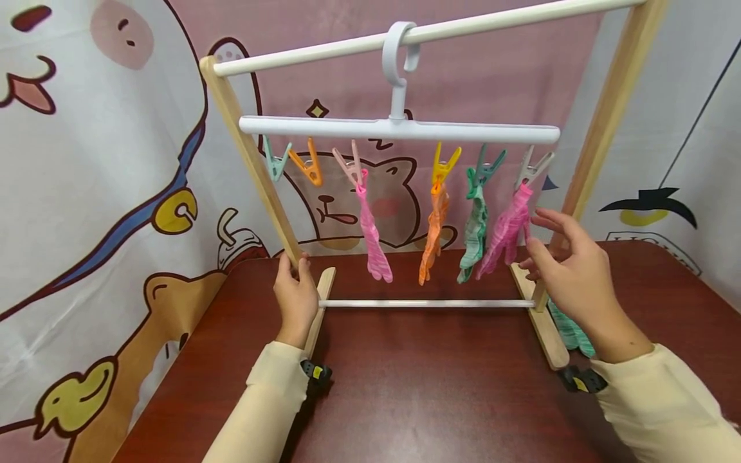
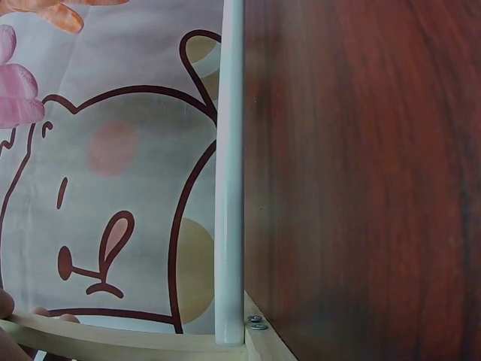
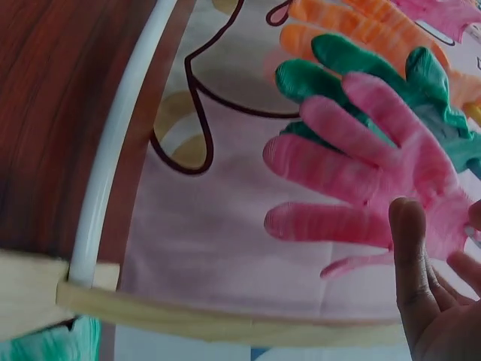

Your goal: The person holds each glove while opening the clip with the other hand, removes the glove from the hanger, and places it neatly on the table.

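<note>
A white hanger hooks over the top rod of a wooden rack. My left hand grips the rack's left post near its lower part. My right hand is beside the right-hand pink glove, fingers loosely spread and fingertips right at its edge. In the right wrist view its raised thumb overlaps the glove's lower palm. That glove hangs from a pale grey clothespin. Left of it hang a green glove, an orange glove and another pink glove.
A teal clothespin and an orange clothespin hang bare on the left. Behind my right hand stands the right post. A green glove lies on the red-brown table by the right foot. A printed curtain backs the table.
</note>
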A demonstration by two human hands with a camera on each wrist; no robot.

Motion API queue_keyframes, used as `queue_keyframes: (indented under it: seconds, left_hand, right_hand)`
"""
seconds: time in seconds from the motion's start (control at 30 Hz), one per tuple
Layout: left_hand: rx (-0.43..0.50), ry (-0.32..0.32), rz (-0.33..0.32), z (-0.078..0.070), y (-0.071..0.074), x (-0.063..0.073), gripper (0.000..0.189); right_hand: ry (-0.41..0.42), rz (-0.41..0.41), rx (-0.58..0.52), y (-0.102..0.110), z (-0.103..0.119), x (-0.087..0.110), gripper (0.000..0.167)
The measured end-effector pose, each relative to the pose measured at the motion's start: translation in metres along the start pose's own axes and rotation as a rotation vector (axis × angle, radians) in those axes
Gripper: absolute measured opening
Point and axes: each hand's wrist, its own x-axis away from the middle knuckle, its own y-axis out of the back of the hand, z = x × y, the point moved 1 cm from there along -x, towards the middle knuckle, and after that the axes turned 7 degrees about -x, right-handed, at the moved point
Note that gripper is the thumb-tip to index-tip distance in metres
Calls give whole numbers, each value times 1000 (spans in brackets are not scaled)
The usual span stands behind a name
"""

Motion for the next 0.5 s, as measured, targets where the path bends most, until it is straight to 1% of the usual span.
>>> queue_keyframes:
  seconds: [0.1,0.2,0.5]
  left_hand:
    - [7,-4,1,0,0,-1,21]
    - [7,-1,5,0,1,-1,22]
    - [11,11,1,2,0,-1,21]
  right_hand:
    - [-9,22,-34,-5,3,-4,61]
    - [-31,38,-59,-9,3,-9,66]
    - [-112,89,-173,-20,-3,-26,67]
